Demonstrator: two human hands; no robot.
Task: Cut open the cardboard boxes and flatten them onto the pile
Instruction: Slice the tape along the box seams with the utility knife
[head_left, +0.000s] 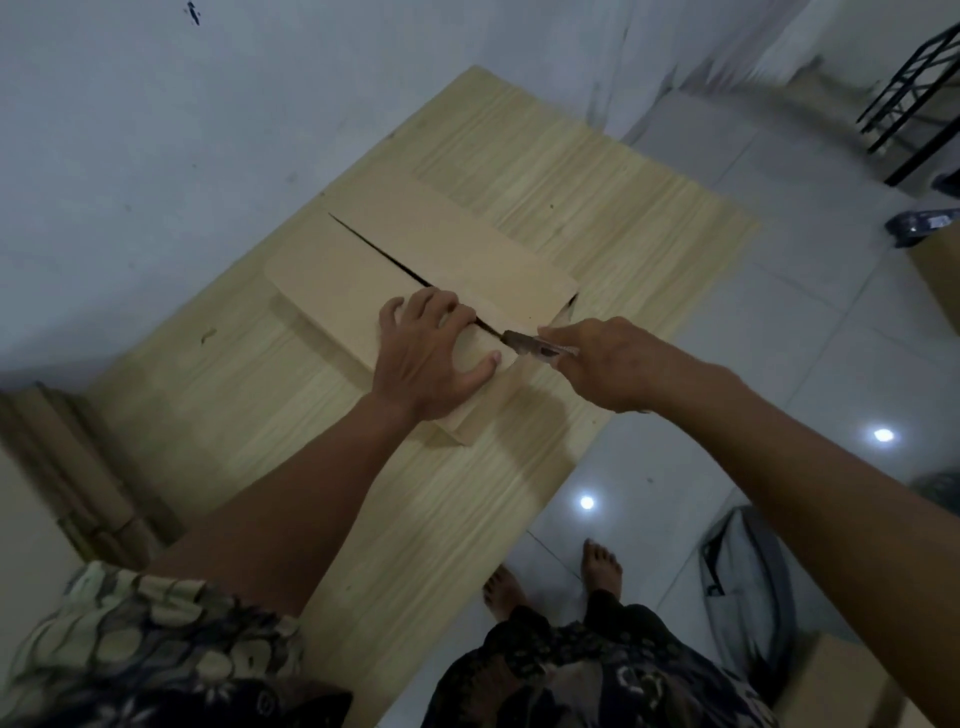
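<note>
A closed brown cardboard box (363, 260) lies on a light wooden table (597, 208). A dark slit runs along the seam between its two top flaps. My left hand (431, 358) presses flat on the near end of the left flap, fingers spread beside the seam. My right hand (608, 364) grips a utility knife (530, 345), whose blade tip sits in the seam at the box's near end.
Flattened cardboard (78, 467) leans at the left beside the table. A white wall stands behind. On the tiled floor to the right are another brown box (940, 270), a grey bag (748, 582), a black metal frame (914, 104) and my bare feet (602, 566).
</note>
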